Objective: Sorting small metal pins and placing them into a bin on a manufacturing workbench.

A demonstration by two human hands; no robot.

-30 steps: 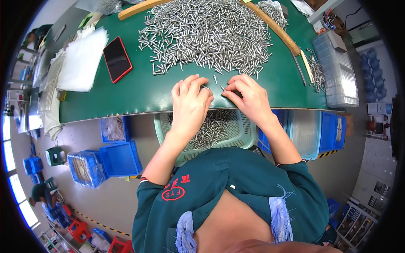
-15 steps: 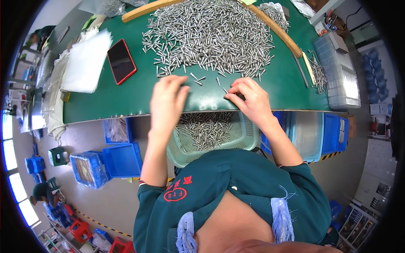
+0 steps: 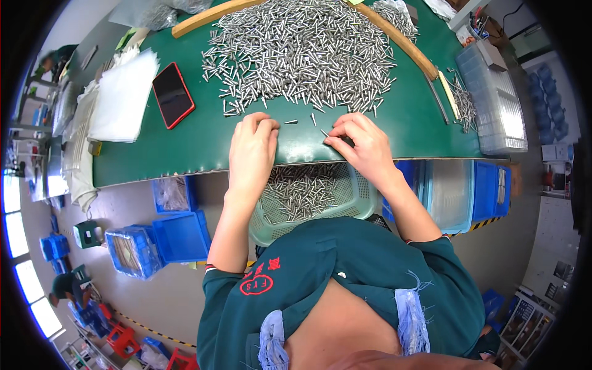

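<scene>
A large heap of small silvery metal pins [image 3: 302,55], tapered at one end, lies on the green table [image 3: 203,139]. My right hand [image 3: 365,148] pinches one metal pin [image 3: 324,132] between thumb and forefinger, just above the tabletop near its front edge. To its left my left hand [image 3: 253,148] rests with fingers curled down and drawn together at the table. Whatever those fingers hold is hidden. Between the hands lie a loose pin [image 3: 290,122] close to my left fingertips and another pin [image 3: 313,119] standing apart from the heap.
Below the table edge a pale green basket [image 3: 364,197] holds many more pins. Wooden bars [image 3: 401,40] border the heap. A red-edged phone [image 3: 173,95] and white sheets [image 3: 120,98] lie left; clear plastic boxes [image 3: 493,105] stand right. Blue crates [image 3: 179,237] sit on the floor.
My left hand has closed its fingers and come slightly right. Fewer loose pins show beside it than before. My right hand keeps its pinch on the pin, nearly in place.
</scene>
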